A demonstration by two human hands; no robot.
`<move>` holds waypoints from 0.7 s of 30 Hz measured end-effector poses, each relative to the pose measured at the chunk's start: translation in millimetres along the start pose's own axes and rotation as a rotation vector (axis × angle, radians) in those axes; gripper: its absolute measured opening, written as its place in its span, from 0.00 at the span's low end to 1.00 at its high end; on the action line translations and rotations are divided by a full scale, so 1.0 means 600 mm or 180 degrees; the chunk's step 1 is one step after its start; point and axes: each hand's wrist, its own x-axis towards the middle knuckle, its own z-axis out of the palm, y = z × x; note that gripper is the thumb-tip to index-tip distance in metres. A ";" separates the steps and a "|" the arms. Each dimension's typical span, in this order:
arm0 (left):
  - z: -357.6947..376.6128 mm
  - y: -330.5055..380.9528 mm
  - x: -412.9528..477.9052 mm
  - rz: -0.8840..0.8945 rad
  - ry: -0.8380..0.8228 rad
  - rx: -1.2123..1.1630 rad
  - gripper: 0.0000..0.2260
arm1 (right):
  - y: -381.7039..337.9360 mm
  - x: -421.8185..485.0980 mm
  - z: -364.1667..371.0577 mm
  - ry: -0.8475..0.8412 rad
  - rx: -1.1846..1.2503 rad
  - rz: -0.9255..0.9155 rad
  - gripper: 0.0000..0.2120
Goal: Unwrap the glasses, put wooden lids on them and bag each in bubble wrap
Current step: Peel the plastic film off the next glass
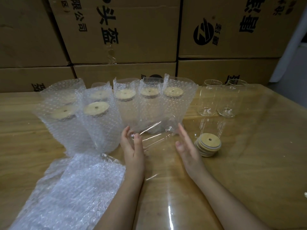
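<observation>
Several glasses with round wooden lids stand in open bubble-wrap bags [149, 107] in a row across the middle of the table. Two bare glasses [210, 98] stand at the back right. A stack of wooden lids [208, 144] lies beside my right hand. Between my hands is a clear glass in transparent film [156, 135], lying sideways and hard to make out. My left hand [132, 146] curls its thumb and fingers around the left end. My right hand [187, 146] is flat with its fingers straight, at the right end of the film.
A pile of flat bubble-wrap bags [78, 185] lies at the front left. The wooden table [249, 163] is covered with a clear sheet. Stacked cardboard boxes [126, 30] form a wall right behind the table.
</observation>
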 end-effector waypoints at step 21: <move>-0.002 0.010 0.002 -0.0414 -0.0583 -0.0875 0.20 | 0.000 0.007 -0.007 0.0212 0.0372 0.0203 0.38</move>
